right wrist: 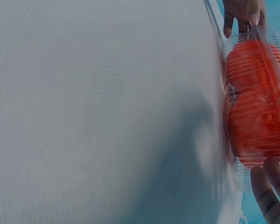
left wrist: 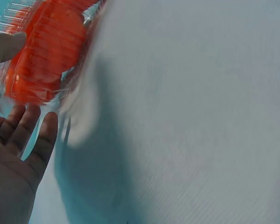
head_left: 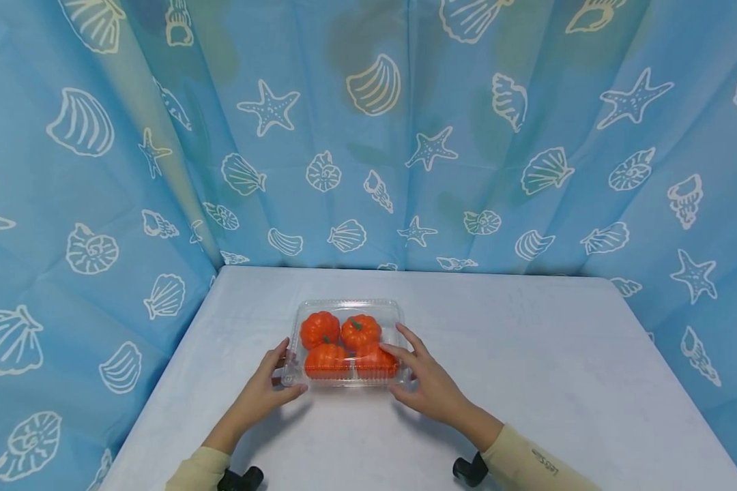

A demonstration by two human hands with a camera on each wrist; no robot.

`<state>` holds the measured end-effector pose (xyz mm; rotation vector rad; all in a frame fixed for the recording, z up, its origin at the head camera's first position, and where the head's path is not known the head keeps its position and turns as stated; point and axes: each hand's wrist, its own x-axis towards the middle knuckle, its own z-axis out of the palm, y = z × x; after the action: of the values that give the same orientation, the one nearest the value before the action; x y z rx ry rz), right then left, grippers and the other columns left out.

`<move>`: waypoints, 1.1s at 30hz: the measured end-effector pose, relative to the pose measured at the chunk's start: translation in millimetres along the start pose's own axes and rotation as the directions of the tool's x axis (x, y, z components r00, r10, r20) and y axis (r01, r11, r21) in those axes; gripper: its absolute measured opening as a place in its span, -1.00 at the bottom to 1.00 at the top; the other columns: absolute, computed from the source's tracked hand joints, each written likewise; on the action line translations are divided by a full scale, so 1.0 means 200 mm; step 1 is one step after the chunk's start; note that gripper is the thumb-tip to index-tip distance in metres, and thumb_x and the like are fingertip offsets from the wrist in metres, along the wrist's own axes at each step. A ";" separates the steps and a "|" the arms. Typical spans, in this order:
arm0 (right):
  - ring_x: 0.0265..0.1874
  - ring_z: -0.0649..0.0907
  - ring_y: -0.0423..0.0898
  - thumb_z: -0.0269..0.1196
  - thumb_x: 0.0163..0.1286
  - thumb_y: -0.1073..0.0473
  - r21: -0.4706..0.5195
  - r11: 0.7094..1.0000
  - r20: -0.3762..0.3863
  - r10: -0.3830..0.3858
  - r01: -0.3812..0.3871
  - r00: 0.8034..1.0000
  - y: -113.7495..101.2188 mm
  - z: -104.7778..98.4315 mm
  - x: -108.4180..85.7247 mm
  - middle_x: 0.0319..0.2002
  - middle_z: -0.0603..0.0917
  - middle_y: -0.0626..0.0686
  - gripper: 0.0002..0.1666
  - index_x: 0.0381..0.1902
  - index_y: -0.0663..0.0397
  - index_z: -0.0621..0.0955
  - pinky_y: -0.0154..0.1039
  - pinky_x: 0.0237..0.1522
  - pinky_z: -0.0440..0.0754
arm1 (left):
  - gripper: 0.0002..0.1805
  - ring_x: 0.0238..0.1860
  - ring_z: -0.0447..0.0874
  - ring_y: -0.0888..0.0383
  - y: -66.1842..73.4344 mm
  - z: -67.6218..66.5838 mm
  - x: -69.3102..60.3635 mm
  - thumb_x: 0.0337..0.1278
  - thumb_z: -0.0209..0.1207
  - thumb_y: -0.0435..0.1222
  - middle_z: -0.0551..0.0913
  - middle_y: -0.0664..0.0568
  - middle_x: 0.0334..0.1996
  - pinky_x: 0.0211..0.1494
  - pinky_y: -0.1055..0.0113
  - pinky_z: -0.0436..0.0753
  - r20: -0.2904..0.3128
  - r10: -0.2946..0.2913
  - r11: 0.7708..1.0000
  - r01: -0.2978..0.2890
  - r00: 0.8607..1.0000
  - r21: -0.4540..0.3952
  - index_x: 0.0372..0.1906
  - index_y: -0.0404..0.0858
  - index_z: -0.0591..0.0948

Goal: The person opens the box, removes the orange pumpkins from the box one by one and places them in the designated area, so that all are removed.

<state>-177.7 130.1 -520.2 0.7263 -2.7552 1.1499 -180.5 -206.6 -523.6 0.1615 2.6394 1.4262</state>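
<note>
A clear plastic clamshell container (head_left: pixel 348 380) sits on the white table, its lid down over several small orange pumpkins (head_left: pixel 360 332) with green stems. At its left end, my left hand (head_left: pixel 264 389) holds the near corner, thumb in front and fingers along the side. My right hand (head_left: pixel 432 385) holds the right end, with one finger over the lid and the thumb low at the front. The left wrist view shows the left fingertips (left wrist: pixel 32 109) against the container's end. In the right wrist view, the right fingers (right wrist: pixel 266 179) touch the opposite end.
The white cloth-covered table (head_left: pixel 528 354) extends around the container on all sides. A blue curtain (head_left: pixel 319 136) with white shells and starfish hangs behind and at both sides. Black wrist mounts (head_left: pixel 470 469) show by both sleeves.
</note>
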 end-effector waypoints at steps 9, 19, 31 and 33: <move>0.27 0.55 0.04 0.43 0.24 0.15 0.042 0.999 0.007 0.033 -0.033 0.999 -0.01 0.00 0.00 0.64 0.01 -0.04 -0.20 0.44 -0.34 0.47 -0.22 0.00 0.68 | 0.17 0.48 0.23 -0.19 -0.02 0.02 0.00 0.05 0.48 -0.05 0.19 -0.21 0.54 0.36 -0.09 0.50 0.037 -0.110 0.989 0.113 0.993 -0.090 0.66 -0.03 -0.01; 0.33 0.50 0.06 0.37 0.27 0.12 0.044 0.998 0.003 0.044 -0.044 0.999 -0.01 0.02 0.00 0.64 0.00 -0.07 -0.23 0.44 -0.35 0.47 -0.16 0.03 0.67 | 0.07 0.57 0.03 -0.22 -0.04 0.03 -0.01 0.20 0.37 -0.12 0.01 -0.21 0.61 0.47 -0.20 0.31 0.080 -0.096 0.972 0.111 0.992 -0.209 0.66 0.04 -0.05; 0.38 0.45 0.14 0.36 0.25 0.11 0.048 0.998 -0.010 0.039 -0.038 0.999 -0.01 0.02 0.00 0.64 0.01 -0.06 -0.24 0.43 -0.34 0.48 -0.05 0.08 0.67 | 0.04 0.59 -0.12 -0.32 -0.03 0.05 -0.01 0.26 0.26 -0.11 -0.12 -0.17 0.63 0.50 -0.33 0.13 0.084 -0.090 0.970 0.106 0.992 -0.217 0.67 0.14 -0.12; 0.39 0.44 0.17 0.37 0.25 0.11 0.048 0.998 -0.011 0.035 -0.035 0.999 -0.01 0.03 0.00 0.64 0.01 -0.06 -0.23 0.43 -0.35 0.47 0.00 0.09 0.68 | 0.05 0.59 -0.13 -0.31 -0.03 0.05 -0.01 0.25 0.26 -0.10 -0.12 -0.18 0.63 0.50 -0.33 0.13 0.089 -0.094 0.972 0.111 0.992 -0.210 0.67 0.13 -0.13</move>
<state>-176.4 125.9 -523.0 0.6764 -2.7503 1.2269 -177.1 -202.8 -533.6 0.0558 2.3751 1.6208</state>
